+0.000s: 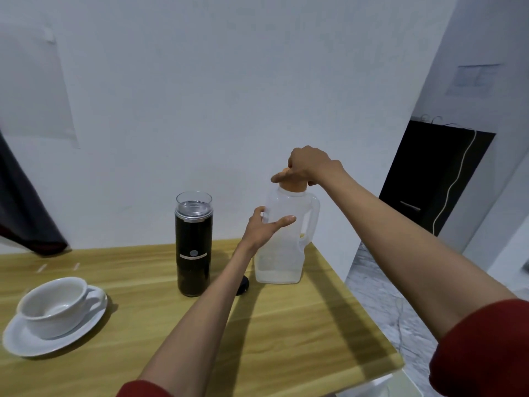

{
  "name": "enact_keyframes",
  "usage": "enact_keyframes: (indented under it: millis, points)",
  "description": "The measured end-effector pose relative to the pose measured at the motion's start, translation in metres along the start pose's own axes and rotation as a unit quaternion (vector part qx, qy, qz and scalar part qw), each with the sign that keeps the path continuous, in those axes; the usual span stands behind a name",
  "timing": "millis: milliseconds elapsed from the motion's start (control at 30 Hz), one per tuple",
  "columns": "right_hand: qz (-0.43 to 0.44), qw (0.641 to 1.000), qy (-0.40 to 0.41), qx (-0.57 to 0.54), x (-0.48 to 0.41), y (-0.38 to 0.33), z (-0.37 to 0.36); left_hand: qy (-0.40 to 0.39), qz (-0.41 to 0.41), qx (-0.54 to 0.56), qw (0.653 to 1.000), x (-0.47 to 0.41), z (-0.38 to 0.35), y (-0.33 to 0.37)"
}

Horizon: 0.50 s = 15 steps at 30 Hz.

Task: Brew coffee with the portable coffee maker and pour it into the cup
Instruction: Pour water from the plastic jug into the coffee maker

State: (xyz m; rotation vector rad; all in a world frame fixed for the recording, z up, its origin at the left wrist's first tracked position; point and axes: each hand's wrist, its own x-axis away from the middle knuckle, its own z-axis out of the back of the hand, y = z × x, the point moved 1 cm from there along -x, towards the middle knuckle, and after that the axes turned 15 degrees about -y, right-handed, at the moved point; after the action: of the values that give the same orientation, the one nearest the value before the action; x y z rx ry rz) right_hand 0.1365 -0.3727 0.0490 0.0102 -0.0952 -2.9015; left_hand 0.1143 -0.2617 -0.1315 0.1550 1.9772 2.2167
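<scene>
A tall black portable coffee maker (193, 247) with a clear top section stands upright on the wooden table (286, 325). To its right stands a translucent plastic jug (283, 253) with a side handle and an orange cap (292, 185). My left hand (266, 226) grips the jug's body just below the shoulder. My right hand (310, 164) is on top of the jug, fingers curled round the orange cap. A white cup (53, 306) sits on a white saucer (57, 339) at the table's left front.
A small black round lid (242, 285) lies on the table behind my left forearm. The table's right edge drops to a marble-patterned floor (380, 296). A dark cloth (25, 224) hangs at the far left. The white wall stands close behind the table.
</scene>
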Motion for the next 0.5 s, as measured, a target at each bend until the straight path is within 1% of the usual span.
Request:
enact_keyframes:
  millis: [67,100,200,267,400,500]
  points:
    - [-0.027,0.999,0.014,0.036,0.004,-0.006,-0.001,0.002,0.001,-0.003,1.0,-0.001,0.0,-0.001]
    - [-0.046,0.998,0.008,0.049,0.006,-0.009,-0.001,0.002,0.001,-0.007,1.0,-0.001,0.0,-0.001]
    - [-0.087,0.991,-0.054,0.091,0.009,-0.012,0.005,0.003,0.002,-0.012,1.0,-0.002,0.0,-0.001]
    - [-0.074,0.989,-0.083,0.092,0.012,-0.012,0.009,0.002,0.003,-0.009,1.0,-0.003,0.001,-0.002]
    - [-0.014,0.989,-0.147,0.006,0.013,-0.01,0.016,0.004,0.008,-0.014,1.0,-0.003,0.001,-0.003]
    - [-0.032,0.985,-0.167,0.016,0.014,-0.009,0.017,0.006,0.007,-0.02,1.0,-0.003,0.0,-0.003]
